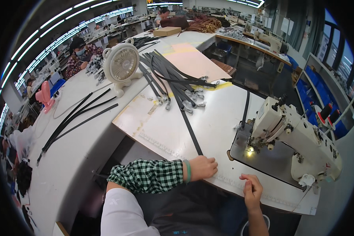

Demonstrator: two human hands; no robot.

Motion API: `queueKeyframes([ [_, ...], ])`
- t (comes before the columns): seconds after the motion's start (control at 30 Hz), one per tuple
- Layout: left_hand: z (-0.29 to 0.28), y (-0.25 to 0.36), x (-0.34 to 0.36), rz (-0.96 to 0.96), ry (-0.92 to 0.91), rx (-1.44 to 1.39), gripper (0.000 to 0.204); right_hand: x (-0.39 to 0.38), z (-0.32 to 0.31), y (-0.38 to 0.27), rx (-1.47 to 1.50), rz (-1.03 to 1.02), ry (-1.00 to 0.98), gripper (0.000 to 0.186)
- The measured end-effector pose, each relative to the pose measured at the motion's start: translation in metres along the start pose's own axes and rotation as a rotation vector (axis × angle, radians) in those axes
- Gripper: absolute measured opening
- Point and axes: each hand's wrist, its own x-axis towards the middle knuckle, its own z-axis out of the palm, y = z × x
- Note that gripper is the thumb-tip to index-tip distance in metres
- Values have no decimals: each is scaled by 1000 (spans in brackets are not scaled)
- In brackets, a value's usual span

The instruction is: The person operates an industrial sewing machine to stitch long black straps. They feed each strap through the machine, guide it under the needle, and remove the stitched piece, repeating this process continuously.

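Firstly, at approx. 9 o'clk, a small pink fan [46, 97] stands on the white table [76, 161], and a bit to its right lie some loose black straps [78, 113], spread like fingers. Btwn 10 and 11 o'clk stands a white fan [122, 62], upright. Then, at 12 o'clk, comes a heap of dark straps [167, 72], w/ clear wrapping at their near ends. From this heap one long dark strap [192, 133] runs toward 5 o'clk and reaches the L hand [202, 167]. This hand, below a green checked sleeve [149, 176], is at the front edge of the sewing table [220, 122]; its fingers are curled close together over the strap's near end. Their undersides are hidden, so I cannot tell if they are clamped on it or only press it. Btwn 2 and 3 o'clk, one more strap [246, 108] lies just beside the sewing machine [295, 133]. The R hand [253, 190] is btwn 4 and 5 o'clk, fingers half bent, w/ a gap to the thumb; no thing is seen in its grip. The machine itself is at 3 o'clk, lamp lit, w/ dark spools [325, 111] on its right.
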Motion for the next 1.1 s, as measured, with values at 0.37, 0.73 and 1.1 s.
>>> queueKeyframes([
  [0.37, -21, -27, 74, 84, 162, -1423, 11, -56, 32, 32, 779, 387, -756, 30],
  [0.73, 6, -92, 37, -536, 502, -309, 46, -62, 35, 15, 106, 501, -428, 23],
  [1.1, 64, -47, 92, -233, 205, -105, 45, -32, -16, -10, -454, -269, 238, 6],
])
